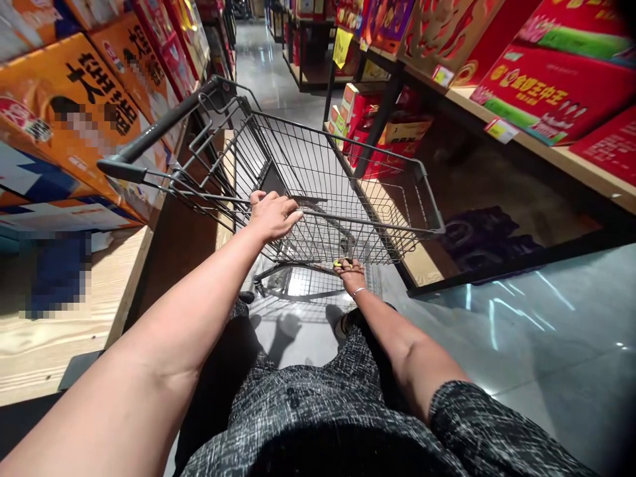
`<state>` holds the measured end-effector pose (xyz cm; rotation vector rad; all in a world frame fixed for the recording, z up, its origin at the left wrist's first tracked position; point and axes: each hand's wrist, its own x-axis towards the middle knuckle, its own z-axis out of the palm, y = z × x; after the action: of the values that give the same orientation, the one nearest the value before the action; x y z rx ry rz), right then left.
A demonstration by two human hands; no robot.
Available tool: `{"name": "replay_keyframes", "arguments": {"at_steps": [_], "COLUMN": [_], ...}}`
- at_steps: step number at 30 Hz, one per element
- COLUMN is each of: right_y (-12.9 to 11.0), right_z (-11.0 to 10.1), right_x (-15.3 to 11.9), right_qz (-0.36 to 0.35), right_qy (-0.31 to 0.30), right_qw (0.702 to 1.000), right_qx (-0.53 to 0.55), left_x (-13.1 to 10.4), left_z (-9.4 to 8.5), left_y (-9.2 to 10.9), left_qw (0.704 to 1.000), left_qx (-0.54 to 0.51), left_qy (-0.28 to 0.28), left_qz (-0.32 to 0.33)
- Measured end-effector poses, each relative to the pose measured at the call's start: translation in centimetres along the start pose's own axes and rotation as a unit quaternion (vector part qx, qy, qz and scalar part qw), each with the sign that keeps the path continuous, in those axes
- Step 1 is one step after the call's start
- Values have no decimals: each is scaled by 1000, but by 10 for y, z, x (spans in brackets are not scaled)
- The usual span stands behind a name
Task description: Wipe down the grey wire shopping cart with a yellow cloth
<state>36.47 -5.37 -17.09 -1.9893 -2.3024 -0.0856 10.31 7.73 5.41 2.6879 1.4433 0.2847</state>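
Note:
A grey wire shopping cart (pixel 318 142) stands sideways in front of me, its handle at the left and its basket reaching to the right. My left hand (pixel 275 215) is closed over the top rail of the near side. Lower down and further right, my right hand (pixel 350 275) has its fingers curled at the cart's bottom edge. Something small and yellow shows by those fingers; I cannot make out what it is. No goods are visible in the wire basket.
Orange boxes (pixel 64 112) are stacked on a wooden shelf (pixel 44 351) close at the left. Red boxes (pixel 541 93) fill the shelf at the right, whose dark-edged base runs beside the cart. A grey shiny floor (pixel 536 331) stretches along the aisle.

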Motion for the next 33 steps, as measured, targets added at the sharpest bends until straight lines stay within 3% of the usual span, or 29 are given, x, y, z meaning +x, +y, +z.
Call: {"name": "replay_keyframes", "arguments": {"at_steps": [4,9,12,15,22,25,29,33], "right_y": [14,34,38,33,27,30,36,54], "right_z": [-29,-103,-126,-112,-15,5,-8,-61], "right_x": [9,27,33,33,11,5,6,11], "right_qz": [0,64,102,105,54,24,-2,0], "right_qy": [10,145,201,180,12,-36,-38,23], "right_qw": [1000,987,974,978,998,999,999,1000], "right_qx": [-2,9,8,14,8,-1,-2,-2], "left_x": [9,17,18,18,26,31,33,33], "left_z": [2,3,1,-1,5,8,7,5], "left_y": [-11,-19,-18,-17,-25,-29,-31,-31], "left_qw": [1000,1000,1000,1000,999,999,999,999], "left_qx": [-5,-19,-28,-25,-43,-39,-31,-30], "left_qy": [7,9,8,8,13,18,20,19], "left_qz": [-5,-10,-12,-16,-17,-18,-22,-28]}}
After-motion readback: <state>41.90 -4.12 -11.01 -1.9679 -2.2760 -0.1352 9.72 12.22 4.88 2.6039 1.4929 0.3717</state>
